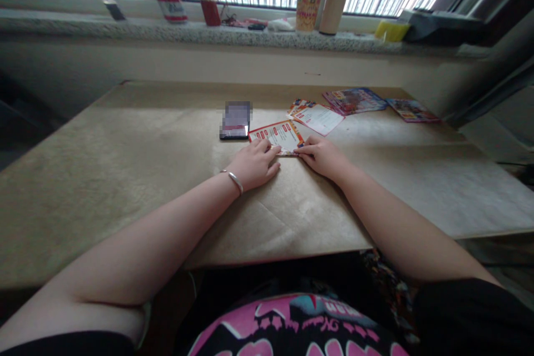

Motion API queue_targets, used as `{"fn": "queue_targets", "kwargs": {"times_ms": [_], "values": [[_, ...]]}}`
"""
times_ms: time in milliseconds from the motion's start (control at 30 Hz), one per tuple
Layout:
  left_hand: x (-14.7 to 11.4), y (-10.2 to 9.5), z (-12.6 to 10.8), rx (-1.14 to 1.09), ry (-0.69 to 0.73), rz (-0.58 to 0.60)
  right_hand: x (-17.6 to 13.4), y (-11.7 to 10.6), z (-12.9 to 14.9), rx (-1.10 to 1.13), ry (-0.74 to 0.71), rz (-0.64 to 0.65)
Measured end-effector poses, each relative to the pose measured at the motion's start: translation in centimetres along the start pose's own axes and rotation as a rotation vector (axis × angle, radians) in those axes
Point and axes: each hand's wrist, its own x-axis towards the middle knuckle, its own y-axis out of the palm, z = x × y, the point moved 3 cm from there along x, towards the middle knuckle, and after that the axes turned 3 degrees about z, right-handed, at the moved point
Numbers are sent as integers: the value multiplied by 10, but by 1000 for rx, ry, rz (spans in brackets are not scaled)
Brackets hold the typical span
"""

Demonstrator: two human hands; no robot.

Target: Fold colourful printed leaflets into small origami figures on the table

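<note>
apparently, the step is steadying the printed card [278,132], left hand [253,164] loosely spread over its edge, right hand [323,157] pinching its corner, so the next move should need gentleness.

Table [125,167]: smooth cover, faint sheen. On the table: sheet [277,133], smooth printed paper; at its far right, booklets [354,101], glossy. Above the table: bracelet [236,182], polished metal. Beyond the table: windowsill [250,36], speckled, stone-like.

The beige table [125,161] (faintly creased) carries a phone [236,121], printed cards [277,133] and, farther back, colourful sheets [354,101].
</note>
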Motion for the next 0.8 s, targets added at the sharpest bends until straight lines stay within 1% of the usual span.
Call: {"fn": "queue_targets", "kwargs": {"times_ms": [200, 467, 633, 800], "values": [[0, 0, 0, -1, -4, 6, 0, 0, -2, 64, 17, -17], [-2, -1, -2, -29, 63, 16, 0, 1, -1, 15, 1, -6], [-4, 2, -3, -30, 45, 19, -1, -6, 3, -32, -20, 9], [-4, 0, -7, -27, 57, 10, -3, -14, 9, -102, 23, 64]]}}
